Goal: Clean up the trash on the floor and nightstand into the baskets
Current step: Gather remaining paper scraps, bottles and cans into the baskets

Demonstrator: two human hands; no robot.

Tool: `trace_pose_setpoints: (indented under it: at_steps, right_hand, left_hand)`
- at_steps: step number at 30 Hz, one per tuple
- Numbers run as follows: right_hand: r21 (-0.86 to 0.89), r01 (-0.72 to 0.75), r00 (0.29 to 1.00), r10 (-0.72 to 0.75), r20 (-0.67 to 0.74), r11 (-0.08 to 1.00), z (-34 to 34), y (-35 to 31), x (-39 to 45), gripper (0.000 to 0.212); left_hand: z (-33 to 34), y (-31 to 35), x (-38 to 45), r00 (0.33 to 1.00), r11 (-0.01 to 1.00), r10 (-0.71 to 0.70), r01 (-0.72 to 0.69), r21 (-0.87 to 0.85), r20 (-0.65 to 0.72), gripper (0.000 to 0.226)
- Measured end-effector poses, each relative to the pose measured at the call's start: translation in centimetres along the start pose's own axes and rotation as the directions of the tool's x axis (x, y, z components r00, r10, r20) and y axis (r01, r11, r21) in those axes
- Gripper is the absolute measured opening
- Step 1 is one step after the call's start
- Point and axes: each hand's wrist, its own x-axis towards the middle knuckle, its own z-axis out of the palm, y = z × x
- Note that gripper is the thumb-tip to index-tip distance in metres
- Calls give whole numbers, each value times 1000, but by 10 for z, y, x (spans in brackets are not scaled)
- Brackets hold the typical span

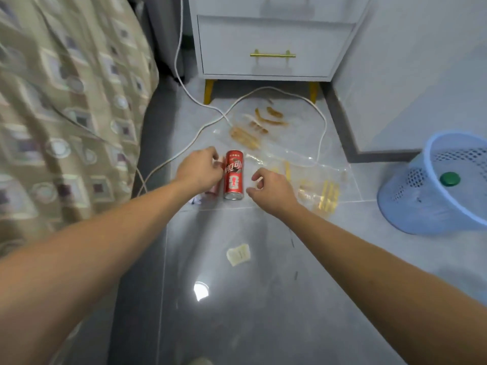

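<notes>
Red can (233, 175) lying between your hands, left hand (200, 168) fingers curled beside it, maybe touching, right hand (271, 189) half-open, empty, bare floor (250, 299) nearer you, basket (434, 185) off right

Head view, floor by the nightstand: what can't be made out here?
- Pinkish object: mostly hidden under the left hand; identity unclear.
- Left fingertips: blurred, so contact with the red can is unclear.
- Blue basket: cut off by the right edge; contents beyond the green cap unseen.
- Nightstand: top cut off by the upper edge.

Lamp glare on floor (201, 289) (blurred edges)
</notes>
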Motion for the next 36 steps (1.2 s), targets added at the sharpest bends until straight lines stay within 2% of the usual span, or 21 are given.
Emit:
trace_pose_setpoints:
  at_steps: [6, 11, 15, 20, 25, 28, 32, 36]
  right_hand:
    - [113, -76, 996, 79, -30, 991, 60, -12, 55, 55]
    - [228, -190, 979, 202, -27, 955, 83, -20, 84, 64]
    - [260, -271, 962, 272, 32, 927, 78, -19, 88, 67]
    - [383, -220, 970, 243, -13, 897, 35, -5, 68, 71]
    - [414, -144, 967, 217, -134, 899, -42, 33, 25, 69]
    - [429, -85, 934, 221, -280, 900, -107, 62, -13, 61]
    - [402, -20, 835, 236, -497, 916, -202, 103, -61, 61]
    - [365, -15, 698, 272, -663, 931, -284, 156, -98, 57]
  left_hand:
    - [47, -22, 28, 998, 998, -51, 50, 24, 30, 47]
    - [64, -35, 37, 986, 994, -113, 110, 25, 120, 47]
    - [70, -37, 39, 980, 985, -163, 167, -29, 113, 46]
    - [62, -14, 30, 980, 964, -184, 196, -180, 82, 50]
    - [40, 46, 13, 997, 939, -28, 51, -341, 71, 44]
    - [25, 109, 1, 990, 902, 137, -110, -418, 35, 44]
    - [4, 219, -18, 916, 780, 399, -359, -513, -35, 50]
    - [1, 336, -24, 833, 686, 543, -511, -518, -104, 46]
